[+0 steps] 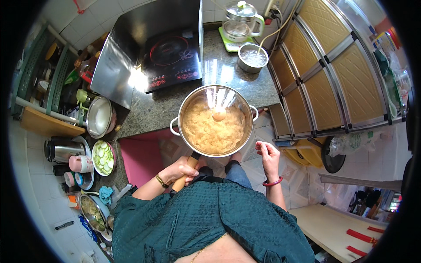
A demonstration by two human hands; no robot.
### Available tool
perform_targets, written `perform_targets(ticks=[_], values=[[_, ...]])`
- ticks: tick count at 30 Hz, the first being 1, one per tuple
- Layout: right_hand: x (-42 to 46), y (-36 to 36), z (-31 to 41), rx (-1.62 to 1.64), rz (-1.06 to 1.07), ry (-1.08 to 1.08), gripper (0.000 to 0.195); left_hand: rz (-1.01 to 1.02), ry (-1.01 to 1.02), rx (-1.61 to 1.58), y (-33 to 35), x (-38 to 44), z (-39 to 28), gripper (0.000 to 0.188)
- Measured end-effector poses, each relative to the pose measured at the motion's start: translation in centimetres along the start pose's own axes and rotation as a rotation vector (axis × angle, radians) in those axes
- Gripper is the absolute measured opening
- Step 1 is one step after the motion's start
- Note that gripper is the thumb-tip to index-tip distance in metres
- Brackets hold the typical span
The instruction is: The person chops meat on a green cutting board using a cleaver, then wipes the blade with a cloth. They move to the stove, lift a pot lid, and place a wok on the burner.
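Note:
My left hand (pixel 186 170) is closed around a wooden handle (pixel 185 176) with a black collar, which reaches under the near rim of a wide round pot (pixel 241 148). I cannot tell how the handle joins the pot. White loop handles stick out at the pot's left and right sides. Inside lies a pale yellow, lumpy mass (pixel 210 134). Bright streaks and a round knob shape suggest a clear lid (pixel 219 98) over it. My right hand (pixel 270 157) hovers just right of the pot, fingers loosely curled, apart from it, with nothing visible in them.
An induction cooktop (pixel 174 59) stands on the stone counter behind a metal splash guard (pixel 115 69). Right of it are a glass kettle (pixel 241 24) and a small pot of water (pixel 252 59). At left are a metal basin (pixel 101 116) and a bowl of sliced green vegetable (pixel 103 157).

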State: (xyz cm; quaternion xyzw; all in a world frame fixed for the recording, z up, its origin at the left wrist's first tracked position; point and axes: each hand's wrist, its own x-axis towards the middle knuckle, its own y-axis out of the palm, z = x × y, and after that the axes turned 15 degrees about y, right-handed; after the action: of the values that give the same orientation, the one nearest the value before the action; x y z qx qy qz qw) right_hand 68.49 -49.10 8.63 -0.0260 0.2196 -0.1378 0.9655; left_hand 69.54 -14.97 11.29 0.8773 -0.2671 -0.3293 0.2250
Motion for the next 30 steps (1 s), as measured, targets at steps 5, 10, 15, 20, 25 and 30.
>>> perform_targets(ticks=[5, 10, 15, 20, 25, 30], values=[[0.6, -4.4, 0.0, 0.023, -0.010, -0.006, 0.019, -0.054, 0.044, -0.012, 3.2, 5.0, 0.0, 0.028], [3.1, -10.0, -0.6, 0.003, 0.013, -0.003, 0.019, -0.173, 0.146, -0.042, 6.4, 10.7, 1.0, 0.027], [5.9, -14.1, -0.6, -0.021, 0.047, 0.009, 0.019, -0.264, 0.294, -0.175, 9.2, 17.1, 2.9, 0.029], [7.1, -16.4, -0.9, -0.024, 0.063, 0.030, 0.019, -0.316, 0.432, -0.357, 13.4, 22.7, 3.5, 0.020], [6.5, -17.6, -1.4, -0.046, 0.036, 0.043, 0.018, -0.425, 0.581, -0.451, 17.4, 28.1, 4.0, 0.017], [3.7, -17.9, -1.5, 0.020, -0.089, 0.083, 0.017, -0.529, 0.675, -0.507, 19.9, 32.1, 3.2, 0.016]])
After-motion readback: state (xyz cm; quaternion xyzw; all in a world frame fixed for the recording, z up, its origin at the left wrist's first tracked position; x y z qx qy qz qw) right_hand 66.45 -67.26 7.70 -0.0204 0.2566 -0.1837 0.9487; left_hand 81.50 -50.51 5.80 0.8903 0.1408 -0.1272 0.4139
